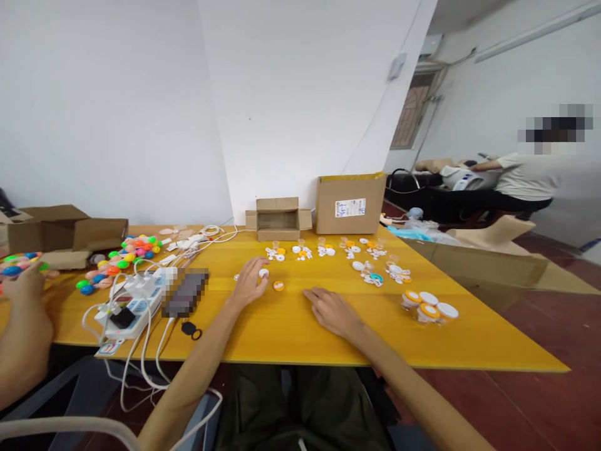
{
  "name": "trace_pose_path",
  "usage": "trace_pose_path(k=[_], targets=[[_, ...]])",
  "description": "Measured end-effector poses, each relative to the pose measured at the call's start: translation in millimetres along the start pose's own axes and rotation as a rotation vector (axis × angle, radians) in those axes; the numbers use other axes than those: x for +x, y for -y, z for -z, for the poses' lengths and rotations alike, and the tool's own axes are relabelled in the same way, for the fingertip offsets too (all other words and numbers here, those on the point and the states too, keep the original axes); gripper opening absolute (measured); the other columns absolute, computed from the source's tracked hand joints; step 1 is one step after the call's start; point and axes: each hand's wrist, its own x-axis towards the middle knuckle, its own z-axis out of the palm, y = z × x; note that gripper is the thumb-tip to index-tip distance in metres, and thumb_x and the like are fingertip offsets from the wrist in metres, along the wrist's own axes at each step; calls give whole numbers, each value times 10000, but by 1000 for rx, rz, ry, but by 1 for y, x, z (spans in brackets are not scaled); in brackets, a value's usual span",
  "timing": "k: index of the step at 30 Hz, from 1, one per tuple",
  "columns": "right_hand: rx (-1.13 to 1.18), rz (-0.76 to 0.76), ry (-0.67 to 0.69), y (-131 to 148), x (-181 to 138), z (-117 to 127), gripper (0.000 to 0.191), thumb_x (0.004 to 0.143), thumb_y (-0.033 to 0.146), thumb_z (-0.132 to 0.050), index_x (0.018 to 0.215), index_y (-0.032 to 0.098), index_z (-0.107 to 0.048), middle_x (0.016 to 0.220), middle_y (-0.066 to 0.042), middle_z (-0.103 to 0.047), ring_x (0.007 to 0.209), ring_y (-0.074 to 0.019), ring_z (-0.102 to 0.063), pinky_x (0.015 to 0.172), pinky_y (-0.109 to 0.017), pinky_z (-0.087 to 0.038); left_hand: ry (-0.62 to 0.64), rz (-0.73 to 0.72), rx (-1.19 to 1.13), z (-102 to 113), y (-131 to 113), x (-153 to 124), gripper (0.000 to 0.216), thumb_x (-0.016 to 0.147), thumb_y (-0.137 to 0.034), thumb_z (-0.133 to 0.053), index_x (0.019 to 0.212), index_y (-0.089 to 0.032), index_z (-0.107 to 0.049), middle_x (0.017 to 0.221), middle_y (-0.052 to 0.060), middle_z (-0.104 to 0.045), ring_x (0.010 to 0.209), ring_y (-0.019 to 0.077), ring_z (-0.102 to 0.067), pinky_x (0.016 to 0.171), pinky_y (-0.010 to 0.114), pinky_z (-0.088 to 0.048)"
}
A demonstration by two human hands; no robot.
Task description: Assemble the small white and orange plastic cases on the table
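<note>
One small white disc point(263, 274) sits between the thumb and fingers of the half-curled left hand point(248, 285); whether it is gripped, I cannot tell. Just beside it, an orange disc point(278, 286) lies on the yellow tabletop point(291, 335). The right hand point(332, 311) rests palm down, fingers loosely extended, holding nothing visible. Beyond lie small white parts point(330, 252) and an open cardboard box point(278, 235).

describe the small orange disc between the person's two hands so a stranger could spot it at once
On the yellow table, find the small open cardboard box near the wall. Straight down from it in the picture, between the left hand and right hand, lies the small orange disc. Its orange colour sets it apart from the white cap at the left hand.
</note>
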Motion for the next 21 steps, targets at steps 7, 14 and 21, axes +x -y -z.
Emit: trace_pose_path(k=[7,14,21], targets=[[14,-127,110,0,38,21,447,941,144,-408,1348,213,-579,1287,-136,-660,1147,-249,-641,904,-337,-503,-121,13,96,1,18,0,290,870,-160,-486,1136,-229,-579,1069,83,-654,1015,251,-623,906,392,-496],[42,-165,116,12,37,23,447,931,144,-413,1340,200,-585,1307,-144,-651,1140,-247,-644,909,-335,-499,-175,63,131,-1,22,1,285,888,-197,-503,1163,-225,-572,1118,103,-640,1074,271,-601,916,405,-481],[61,-156,123,15,39,24,498,933,154,-403,1412,214,-521,1349,-128,-633,1177,-242,-631,938,-329,-483,-239,107,133,-5,30,0,276,917,-229,-493,1185,-216,-558,1182,116,-610,1130,273,-578,962,418,-469]])
